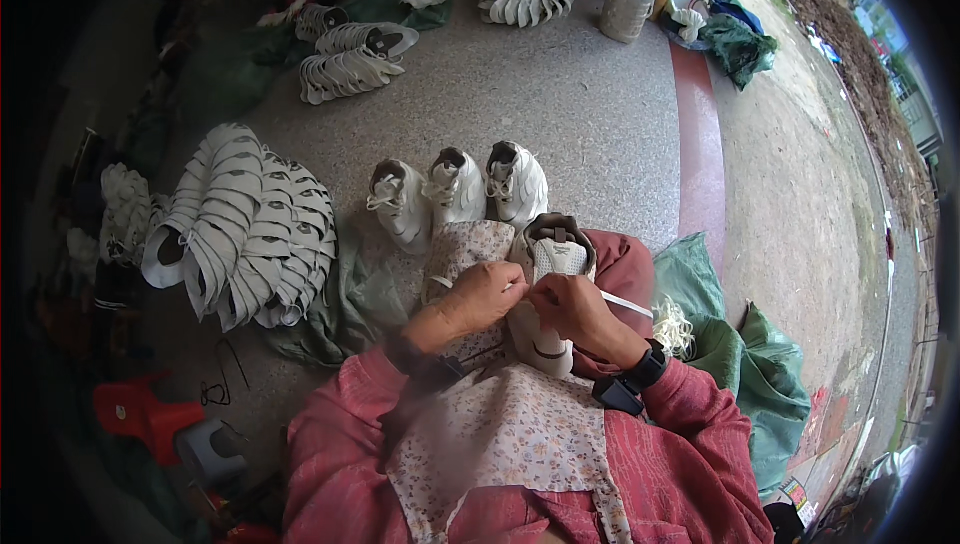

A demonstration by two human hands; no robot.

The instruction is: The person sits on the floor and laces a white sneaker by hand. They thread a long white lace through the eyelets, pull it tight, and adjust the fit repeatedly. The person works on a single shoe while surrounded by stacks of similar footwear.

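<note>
A white sneaker [560, 257] with a brown lining rests on my lap, its heel opening away from me. Over its front, my left hand [482, 296] is closed in a pinch on a thin white shoelace. Close beside it, my right hand [578, 312] is also closed on the lace, and a flat white end [628, 304] sticks out to its right. My fingers hide the eyelets and much of the sneaker's front. Just beyond my knees stand three similar laced sneakers, the left one [398, 202], the middle one [456, 186] and the right one [517, 182].
A large stack of white shoe uppers [245, 229] lies at the left, with smaller stacks [350, 69] farther back. A bundle of white laces [674, 330] rests on green sacking [775, 374] at my right. A red stool [145, 416] is at lower left, a plastic jug [628, 4] at the back.
</note>
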